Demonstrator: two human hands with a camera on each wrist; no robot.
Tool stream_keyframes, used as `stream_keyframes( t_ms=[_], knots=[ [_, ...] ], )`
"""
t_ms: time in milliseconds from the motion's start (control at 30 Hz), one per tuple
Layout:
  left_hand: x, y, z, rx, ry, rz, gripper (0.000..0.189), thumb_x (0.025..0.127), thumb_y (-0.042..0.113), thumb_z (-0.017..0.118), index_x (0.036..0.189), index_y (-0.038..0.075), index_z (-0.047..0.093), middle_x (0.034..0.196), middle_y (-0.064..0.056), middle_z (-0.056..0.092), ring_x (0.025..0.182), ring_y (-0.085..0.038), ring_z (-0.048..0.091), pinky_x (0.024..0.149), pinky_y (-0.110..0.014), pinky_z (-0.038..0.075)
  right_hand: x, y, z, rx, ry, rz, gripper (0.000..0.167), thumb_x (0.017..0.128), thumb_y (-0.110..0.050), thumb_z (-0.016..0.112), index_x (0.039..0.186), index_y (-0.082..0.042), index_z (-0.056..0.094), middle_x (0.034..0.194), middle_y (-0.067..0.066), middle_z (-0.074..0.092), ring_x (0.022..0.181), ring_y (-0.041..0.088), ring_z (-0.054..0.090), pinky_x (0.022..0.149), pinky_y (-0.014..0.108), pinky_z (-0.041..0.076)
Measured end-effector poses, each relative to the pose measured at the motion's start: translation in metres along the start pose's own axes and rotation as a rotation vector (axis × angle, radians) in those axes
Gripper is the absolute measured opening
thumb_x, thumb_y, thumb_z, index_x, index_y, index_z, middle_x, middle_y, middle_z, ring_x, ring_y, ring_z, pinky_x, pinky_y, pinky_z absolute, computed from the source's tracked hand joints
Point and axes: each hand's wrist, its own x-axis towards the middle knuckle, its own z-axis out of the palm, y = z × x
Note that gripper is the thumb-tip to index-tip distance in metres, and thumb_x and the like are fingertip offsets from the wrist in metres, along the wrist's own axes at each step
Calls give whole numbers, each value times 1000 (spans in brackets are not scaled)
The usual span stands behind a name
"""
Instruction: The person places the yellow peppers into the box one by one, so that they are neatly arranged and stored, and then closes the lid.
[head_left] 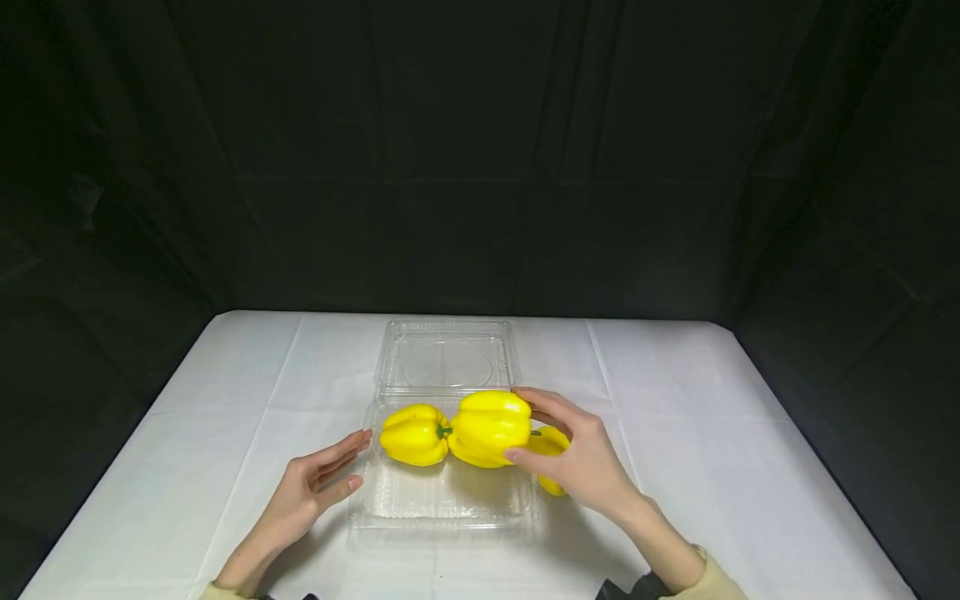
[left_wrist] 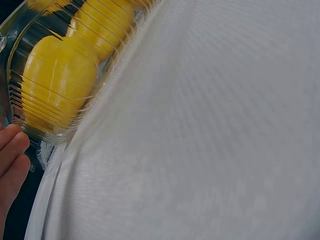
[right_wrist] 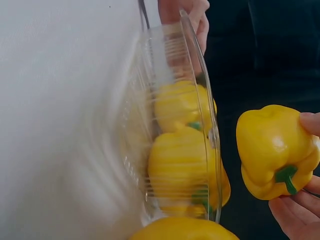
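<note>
My right hand (head_left: 581, 454) grips a yellow bell pepper (head_left: 491, 429) by its right end, holding it above a clear plastic clamshell container (head_left: 442, 512). In the right wrist view this held pepper (right_wrist: 272, 145) shows its green stem, apart from the container wall. Two yellow peppers lie inside the container: the left pepper (head_left: 414, 435), and a second pepper (right_wrist: 180, 160) that the held one mostly hides in the head view. My left hand (head_left: 311, 492) is at the container's left side, fingers extended; its fingertips (left_wrist: 19, 142) are close to the rim, contact unclear.
Another yellow pepper (head_left: 551, 446) sits to the right of the container, partly behind my right hand. The container's lid (head_left: 446, 358) lies folded back on the far side. A white cloth (head_left: 712, 467) covers the table, with dark curtains (head_left: 480, 167) around it.
</note>
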Motion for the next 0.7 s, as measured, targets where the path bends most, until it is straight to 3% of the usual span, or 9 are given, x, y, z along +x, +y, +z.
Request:
stream_keyframes(
  t_ms=[133,333,533,700],
  knots=[
    [1,0,0,6,1,4,55,92,5,69,143,-4,50,144,-21,53,128,-4,55,104,-13,43,1,1,4,-2,-10,-18,64,78,-22,88,136,-19,61,137,-6,61,117,15,63,102,32,53],
    [1,-1,0,15,5,14,55,92,5,69,143,-4,50,144,-21,54,128,-3,55,104,-13,43,1,0,10,-1,-18,-26,65,76,-22,89,135,-15,62,136,-5,62,116,15,64,102,44,53],
    [1,-2,1,19,2,17,55,92,5,69,143,-4,50,144,-21,54,127,-3,55,104,-13,43,0,1,16,-35,-32,-50,66,76,-23,89,135,-15,62,135,-3,63,115,16,65,103,40,53],
    [1,-2,2,15,3,11,55,92,6,69,143,-4,50,144,-20,54,128,-5,55,104,-13,43,-1,0,21,-28,-54,-43,68,75,-24,89,136,-17,61,135,-4,63,115,15,65,103,44,53]
  ],
)
